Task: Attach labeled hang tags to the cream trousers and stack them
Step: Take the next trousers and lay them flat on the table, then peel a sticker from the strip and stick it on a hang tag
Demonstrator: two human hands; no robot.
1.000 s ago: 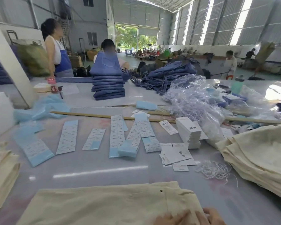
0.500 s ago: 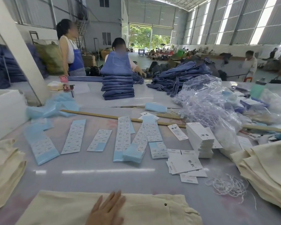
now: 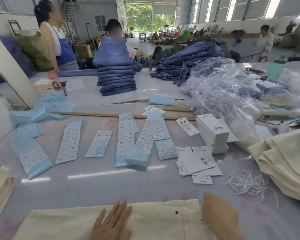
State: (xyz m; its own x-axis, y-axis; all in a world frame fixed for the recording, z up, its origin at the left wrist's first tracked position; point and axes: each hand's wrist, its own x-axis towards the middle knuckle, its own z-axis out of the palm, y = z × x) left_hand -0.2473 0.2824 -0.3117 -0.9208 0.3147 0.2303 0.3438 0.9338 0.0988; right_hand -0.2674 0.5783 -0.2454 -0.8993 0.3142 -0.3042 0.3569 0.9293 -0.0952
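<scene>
Cream trousers lie flat at the tabletop's near edge. Our left hand presses on them, fingers straight; our right hand rests at the waistband, grip unclear. Still positioning, we judge; next, reach for a hang tag and string.

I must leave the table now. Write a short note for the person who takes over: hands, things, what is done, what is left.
Left hand lies flat and open on the cream trousers at the near edge. Right hand is at their waistband; its fingers are hidden.
Loose hang tags and white strings lie beyond the trousers to the right; sticker sheets lie in the middle.
No tag shows on these trousers.
Left: tag them, then stack; folded cream stacks lie on both sides.
</scene>
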